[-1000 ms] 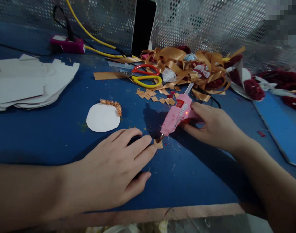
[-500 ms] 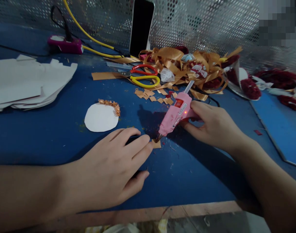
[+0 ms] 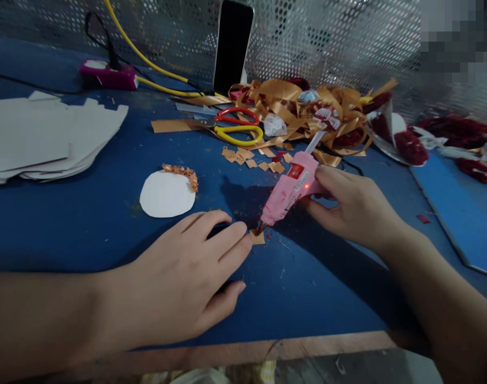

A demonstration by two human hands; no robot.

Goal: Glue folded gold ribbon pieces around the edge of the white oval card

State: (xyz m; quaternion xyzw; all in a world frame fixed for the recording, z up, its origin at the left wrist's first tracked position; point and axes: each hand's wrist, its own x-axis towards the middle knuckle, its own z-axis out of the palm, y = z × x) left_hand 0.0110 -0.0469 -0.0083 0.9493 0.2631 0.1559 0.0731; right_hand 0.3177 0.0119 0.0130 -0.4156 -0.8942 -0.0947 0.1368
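Note:
My right hand (image 3: 349,208) is closed around the grip of a pink hot glue gun (image 3: 289,184), its small light lit and a clear glue stick (image 3: 315,142) poking out of the back. The gun's nozzle points down at a small gold ribbon square (image 3: 259,238) on the table. My left hand (image 3: 191,266) lies palm down with fingers stretched out, one fingertip at the left edge of that square. Beyond the left hand lies a white card disc (image 3: 165,196), with gold ribbon pieces (image 3: 183,173) set along its upper right rim.
Loose gold squares (image 3: 243,156) lie behind the glue gun, near red-and-yellow-handled scissors (image 3: 239,134). A ribbon heap (image 3: 283,93) fills the back, beside a propped phone (image 3: 232,48). White card sheets (image 3: 35,133) are stacked at left; a purple power strip (image 3: 107,74) sits behind them.
Almost nothing differs. The glue gun and right hand have shifted very slightly, with the nozzle still at the ribbon square; my left hand stays put.

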